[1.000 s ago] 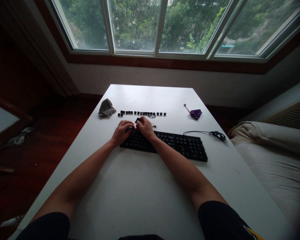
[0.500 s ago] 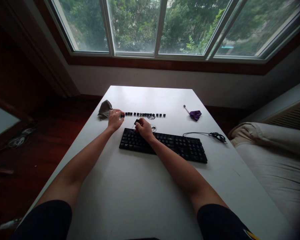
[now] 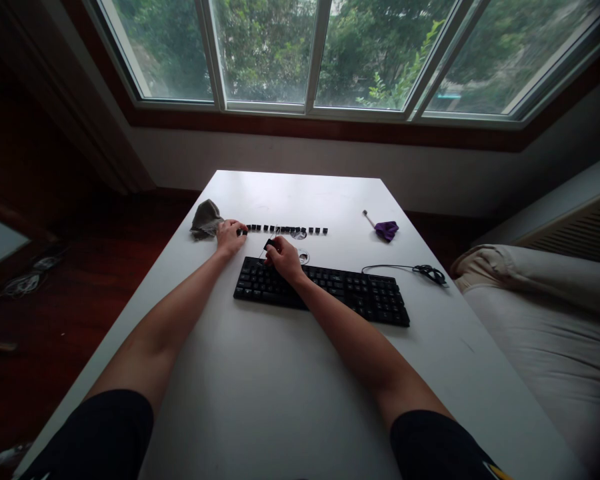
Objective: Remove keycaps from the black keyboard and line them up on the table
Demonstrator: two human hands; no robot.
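A black keyboard (image 3: 340, 293) lies across the middle of the white table (image 3: 280, 400). Behind it runs a row of several loose black keycaps (image 3: 290, 229). My left hand (image 3: 229, 237) rests at the left end of that row, fingers curled onto the end keycap. My right hand (image 3: 284, 257) hovers over the keyboard's upper left part, pinching a small black keycap puller (image 3: 269, 245) with a thin wire loop.
A crumpled grey cloth (image 3: 205, 220) lies at the table's left edge. A purple brush (image 3: 383, 229) sits at the back right. The keyboard's coiled cable (image 3: 427, 272) lies near the right edge. A bed (image 3: 545, 313) stands to the right.
My left hand left the keyboard, moved up and left to the end of the keycap row, and stays there. The right hand stays over the keyboard with the puller.
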